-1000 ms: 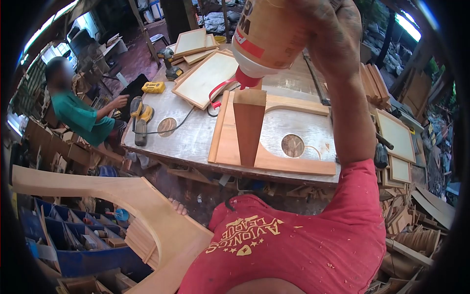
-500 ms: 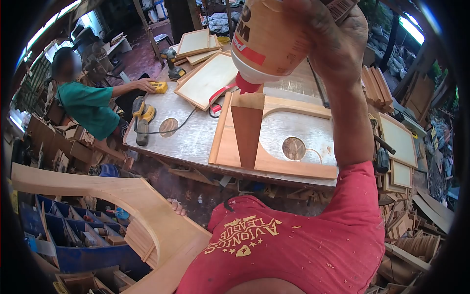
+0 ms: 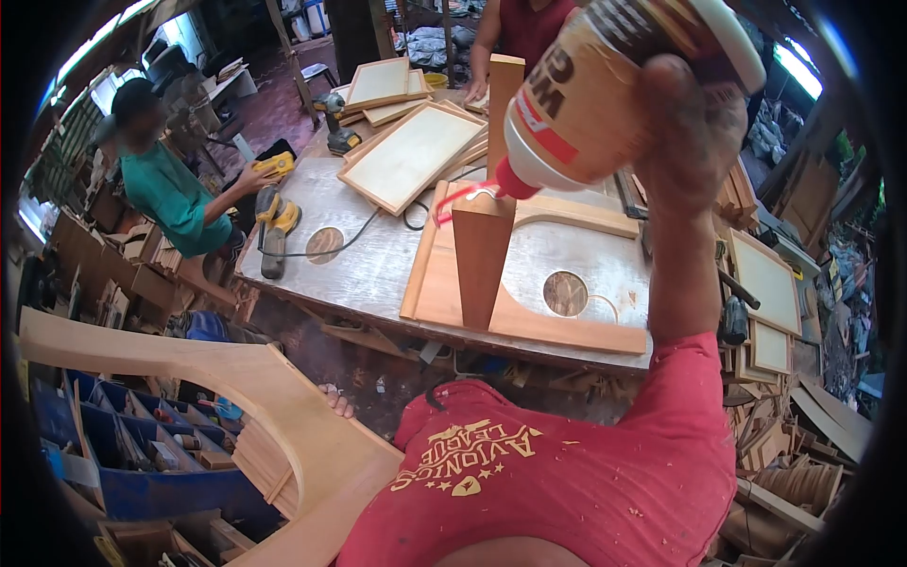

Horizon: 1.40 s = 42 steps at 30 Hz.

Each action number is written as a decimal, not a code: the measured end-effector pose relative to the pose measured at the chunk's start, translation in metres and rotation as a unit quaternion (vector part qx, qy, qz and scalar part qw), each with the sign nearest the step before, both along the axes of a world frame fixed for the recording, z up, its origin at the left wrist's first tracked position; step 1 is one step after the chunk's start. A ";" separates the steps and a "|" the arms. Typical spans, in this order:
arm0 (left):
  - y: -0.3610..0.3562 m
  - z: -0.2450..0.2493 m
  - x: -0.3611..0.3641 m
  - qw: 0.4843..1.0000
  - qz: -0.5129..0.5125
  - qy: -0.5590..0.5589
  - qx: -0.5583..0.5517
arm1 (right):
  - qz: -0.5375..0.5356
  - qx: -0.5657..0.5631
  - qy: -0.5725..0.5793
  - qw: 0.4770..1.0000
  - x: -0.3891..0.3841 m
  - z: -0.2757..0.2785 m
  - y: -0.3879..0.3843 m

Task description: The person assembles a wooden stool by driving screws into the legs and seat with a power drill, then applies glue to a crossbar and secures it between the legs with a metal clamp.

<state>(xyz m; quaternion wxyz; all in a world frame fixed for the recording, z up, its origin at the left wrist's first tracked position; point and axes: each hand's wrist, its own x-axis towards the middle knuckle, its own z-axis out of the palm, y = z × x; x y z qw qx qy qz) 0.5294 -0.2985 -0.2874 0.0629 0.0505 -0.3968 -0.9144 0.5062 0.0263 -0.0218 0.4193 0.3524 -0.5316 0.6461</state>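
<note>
A large glue bottle (image 3: 581,118) is tipped nozzle-down in my right hand (image 3: 694,137), whose fingers wrap round it. Its red nozzle is at the top end of an upright wooden piece (image 3: 482,260), where white glue shows. A red cap dangles beside the nozzle. That upright piece meets a curved wooden frame (image 3: 586,328) lying on the worktable (image 3: 364,288). At the lower left, my left hand (image 3: 337,400) shows only its fingertips, curled over the edge of another curved wooden frame (image 3: 326,449), which rests against my body.
Framed panels (image 3: 416,156), a sander (image 3: 276,231) with its cord and a drill (image 3: 337,125) are on the table. A co-worker in green (image 3: 179,194) holds a yellow tool (image 3: 274,167) at left. Another person in dark red (image 3: 534,38) stands behind. Blue divided bin (image 3: 179,491) sits below.
The bottle has tilted further and shifted right, and white glue now shows on the wood end. The co-worker's yellow tool is lifted off the table. A person in dark red is now visible behind.
</note>
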 end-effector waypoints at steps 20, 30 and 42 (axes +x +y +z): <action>-0.003 -0.006 0.005 1.000 -0.003 -0.010 -0.009 | -0.018 0.054 0.027 0.998 -0.005 -0.003 0.004; -0.004 -0.005 0.008 1.000 0.005 -0.017 -0.012 | -0.091 0.010 0.022 0.996 0.024 -0.018 0.009; -0.010 -0.012 0.013 1.000 0.018 -0.025 -0.004 | 0.102 0.022 0.005 0.994 0.013 0.002 -0.005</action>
